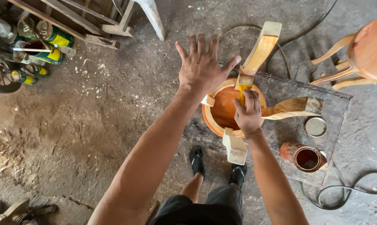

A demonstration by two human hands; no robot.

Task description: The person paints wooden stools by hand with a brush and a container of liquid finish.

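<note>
Head view: paintbrush [243, 83] gripped in right hand [248, 111], bristles on an upturned stool [228, 109] leg [261, 48] slanting away; left hand [203, 66] spread wide, empty, beside it.

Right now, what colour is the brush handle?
Yellow; the brush in the right hand shows best in the head view.
</note>
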